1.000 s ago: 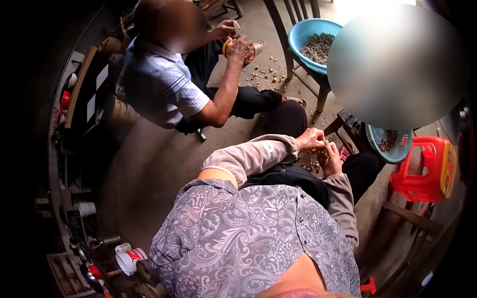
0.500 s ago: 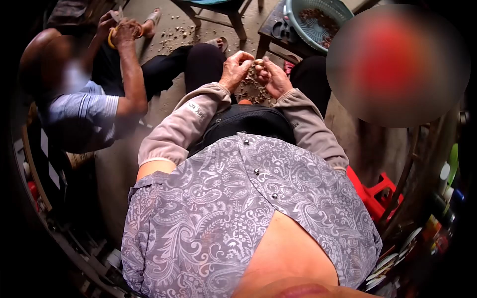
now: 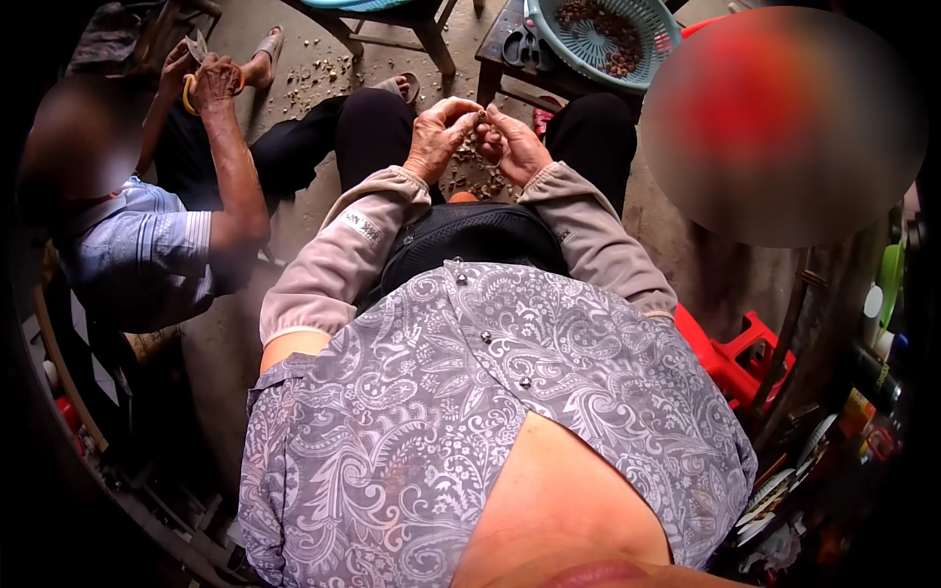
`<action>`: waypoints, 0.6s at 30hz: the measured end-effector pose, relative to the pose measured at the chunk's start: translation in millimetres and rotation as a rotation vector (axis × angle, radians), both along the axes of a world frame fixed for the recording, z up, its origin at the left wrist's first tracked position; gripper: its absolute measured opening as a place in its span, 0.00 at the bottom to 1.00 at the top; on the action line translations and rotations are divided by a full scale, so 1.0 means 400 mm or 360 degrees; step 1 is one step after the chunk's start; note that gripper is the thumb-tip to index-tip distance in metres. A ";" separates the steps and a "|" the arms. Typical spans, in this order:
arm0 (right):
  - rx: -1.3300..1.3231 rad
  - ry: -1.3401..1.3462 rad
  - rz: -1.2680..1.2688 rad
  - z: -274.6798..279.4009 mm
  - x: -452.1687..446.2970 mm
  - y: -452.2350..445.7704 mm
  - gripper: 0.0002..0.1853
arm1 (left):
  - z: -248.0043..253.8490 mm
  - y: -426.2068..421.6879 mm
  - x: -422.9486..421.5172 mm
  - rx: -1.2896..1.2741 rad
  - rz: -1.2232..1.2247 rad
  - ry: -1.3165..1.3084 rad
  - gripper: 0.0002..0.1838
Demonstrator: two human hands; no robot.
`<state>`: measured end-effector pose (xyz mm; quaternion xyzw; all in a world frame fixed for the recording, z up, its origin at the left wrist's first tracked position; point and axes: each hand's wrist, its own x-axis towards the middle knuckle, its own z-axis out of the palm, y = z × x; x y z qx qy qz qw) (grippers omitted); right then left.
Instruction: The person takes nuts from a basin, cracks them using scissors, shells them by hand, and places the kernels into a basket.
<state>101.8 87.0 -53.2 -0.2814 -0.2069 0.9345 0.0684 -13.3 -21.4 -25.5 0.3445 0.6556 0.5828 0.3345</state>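
Note:
My left hand (image 3: 439,140) and my right hand (image 3: 517,147) meet above my lap, thumbs and fingertips pinched together. Between them is a small brownish nut-like piece (image 3: 481,114), mostly covered by the fingertips; its exact kind is too small to make out. Both forearms wear light grey-brown sleeve covers. Below the hands, pale shell bits (image 3: 478,180) lie scattered on the floor between my knees. Just ahead and to the right, a light blue-green plastic basket (image 3: 549,51) holds many small brown pieces (image 3: 622,61).
The basket stands on a dark wooden stool (image 3: 487,71), beside dark-handled scissors (image 3: 529,49). At left, a seated person (image 3: 147,235) holds yellow-handled scissors (image 3: 189,93). Another stool (image 3: 392,29) stands ahead. Shell bits (image 3: 319,83) litter the floor. A red plastic stool (image 3: 750,358) is at right.
My view has shifted slightly, so most things appear further left. My hands stay pinched together; the piece between them looked paler before and is browner now.

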 end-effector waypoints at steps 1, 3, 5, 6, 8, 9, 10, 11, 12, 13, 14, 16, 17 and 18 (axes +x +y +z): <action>0.0059 0.0002 0.0005 0.001 0.000 -0.002 0.13 | 0.004 -0.001 0.000 -0.0012 0.0006 -0.0004 0.09; 0.0051 0.0088 0.0033 -0.003 -0.001 -0.001 0.13 | 0.009 -0.004 0.002 -0.0001 -0.0021 -0.0104 0.09; 0.0055 0.0153 0.0069 -0.012 0.000 0.002 0.12 | 0.014 -0.005 0.005 -0.0009 -0.0034 -0.0157 0.09; 0.0062 0.0175 0.0092 -0.015 0.000 0.005 0.12 | 0.017 -0.004 0.006 -0.0023 -0.0033 -0.0161 0.09; 0.0073 0.0179 0.0127 -0.021 0.003 0.007 0.12 | 0.025 -0.005 0.006 -0.0056 -0.0036 -0.0184 0.08; 0.0075 0.0161 0.0138 -0.014 0.004 0.007 0.12 | 0.029 -0.005 0.005 -0.0075 -0.0042 -0.0203 0.08; 0.0077 0.0143 0.0146 -0.009 0.006 0.006 0.12 | 0.031 -0.005 0.005 -0.0096 -0.0050 -0.0221 0.08; 0.0093 0.0112 0.0117 -0.004 0.007 0.005 0.11 | 0.029 -0.005 0.003 -0.0109 -0.0051 -0.0314 0.07; 0.0109 0.0081 0.0089 0.008 0.005 0.001 0.11 | 0.026 -0.006 -0.001 -0.0122 -0.0053 -0.0407 0.06; 0.0125 0.0049 0.0059 0.014 0.005 -0.002 0.11 | 0.025 -0.006 -0.002 -0.0136 -0.0054 -0.0500 0.05; 0.0161 0.0085 0.0086 0.006 0.006 -0.001 0.11 | 0.025 -0.005 0.000 -0.0129 -0.0046 -0.0504 0.05; 0.0234 0.0156 0.0138 -0.007 0.006 0.002 0.11 | 0.030 -0.002 0.006 -0.0113 -0.0031 -0.0512 0.04; 0.0170 0.0144 0.0142 -0.014 0.008 0.004 0.11 | 0.036 -0.001 0.008 -0.0157 -0.0013 -0.0465 0.04; 0.0196 0.0113 0.0137 -0.008 0.007 0.001 0.11 | 0.031 0.000 0.007 -0.0169 -0.0006 -0.0338 0.04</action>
